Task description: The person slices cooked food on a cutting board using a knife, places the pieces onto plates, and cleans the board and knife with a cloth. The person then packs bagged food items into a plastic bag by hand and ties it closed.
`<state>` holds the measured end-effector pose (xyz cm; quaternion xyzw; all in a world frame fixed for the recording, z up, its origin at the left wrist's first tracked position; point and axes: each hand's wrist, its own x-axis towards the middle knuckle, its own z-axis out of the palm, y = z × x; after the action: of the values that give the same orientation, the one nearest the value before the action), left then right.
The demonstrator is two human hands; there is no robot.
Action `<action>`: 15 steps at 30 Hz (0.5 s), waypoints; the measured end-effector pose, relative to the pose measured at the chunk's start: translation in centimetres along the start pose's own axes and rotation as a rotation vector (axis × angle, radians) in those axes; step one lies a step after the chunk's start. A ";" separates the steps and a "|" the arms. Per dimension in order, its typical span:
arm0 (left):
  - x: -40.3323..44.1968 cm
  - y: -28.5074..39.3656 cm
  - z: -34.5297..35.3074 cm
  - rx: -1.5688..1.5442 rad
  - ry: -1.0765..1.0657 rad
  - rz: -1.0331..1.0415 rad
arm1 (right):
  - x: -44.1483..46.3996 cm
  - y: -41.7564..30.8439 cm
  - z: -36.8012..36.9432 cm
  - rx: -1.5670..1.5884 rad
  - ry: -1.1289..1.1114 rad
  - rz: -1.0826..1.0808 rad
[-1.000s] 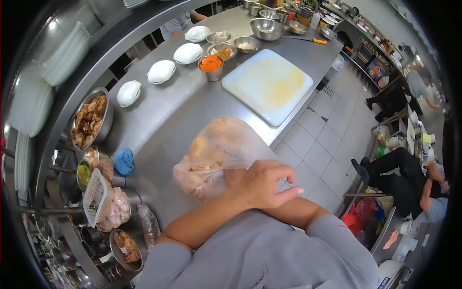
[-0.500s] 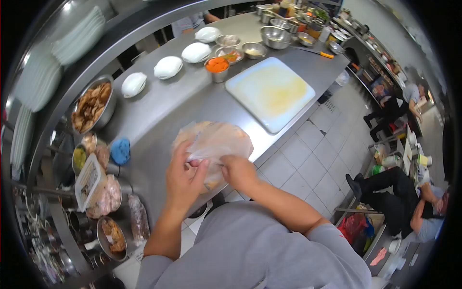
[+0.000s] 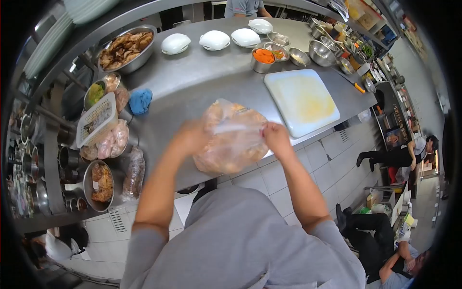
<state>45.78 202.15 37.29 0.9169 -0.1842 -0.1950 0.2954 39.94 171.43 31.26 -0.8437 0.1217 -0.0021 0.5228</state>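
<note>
A clear plastic bag [image 3: 231,151] with orange-brown food pieces inside lies at the near edge of the steel counter, in front of my body. My right hand [image 3: 276,138] pinches the bag's upper right edge between thumb and fingers. At its left side is my left hand [image 3: 191,138], smeared by motion, closed on the plastic. A band of the bag stretches taut between both hands. To the right of the bag rests a white cutting board [image 3: 301,101] with a yellow stain.
White lidded dishes [image 3: 214,40] line the counter's far side near a container of orange food [image 3: 263,57]. A knife [image 3: 357,85] lies right. Left are a blue cloth [image 3: 140,101], a white basket [image 3: 97,120] and a bowl of brown pieces [image 3: 126,52]. Other people stand farther off.
My hands have moved apart, stretching the bag's plastic between them. The bag now lies flatter and wider in view. My head has turned, so the counter appears shifted.
</note>
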 end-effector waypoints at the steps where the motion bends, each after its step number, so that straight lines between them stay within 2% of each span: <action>1: 1.5 1.0 -2.3 -0.241 -0.134 0.047 | -1.7 -7.6 -1.0 0.320 -0.054 0.054; 3: 5.3 4.4 -4.6 -0.951 -0.230 0.007 | -3.9 -15.5 -0.9 0.303 -0.166 -0.135; 4: 4.6 7.4 -4.4 -0.954 -0.233 0.009 | -4.7 -17.6 -0.4 0.299 -0.164 -0.133; 5: 3.4 10.8 -3.9 -1.043 -0.146 0.022 | -5.5 -19.3 0.1 0.358 -0.180 -0.227; 6: 2.7 12.5 -3.6 -1.131 -0.061 0.033 | -5.8 -19.9 0.2 0.417 -0.194 -0.319; 7: 3.1 12.1 -2.9 -1.131 -0.067 0.035 | -4.7 -19.1 0.0 0.415 -0.189 -0.317; 9: 4.5 10.0 -0.2 -1.426 -0.232 0.046 | -1.5 -16.1 -0.4 0.704 -0.290 0.110; 10: 5.0 8.9 1.2 -1.418 -0.250 0.037 | -1.1 -15.3 -0.2 0.715 -0.275 0.119; 12: 5.3 7.6 2.4 -1.395 -0.207 0.185 | -0.6 -14.9 0.5 1.014 -0.222 0.290; 13: 4.7 6.9 2.0 -1.388 -0.213 0.189 | -0.6 -15.1 0.6 1.019 -0.215 0.285; 15: 1.9 6.7 0.7 -0.570 -0.076 0.324 | -0.9 -15.2 0.7 1.037 -0.191 0.248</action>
<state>45.54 195.89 40.41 0.7480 -0.2768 -0.2233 0.5603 42.27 178.64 44.48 -0.4505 0.1552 0.0766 0.8758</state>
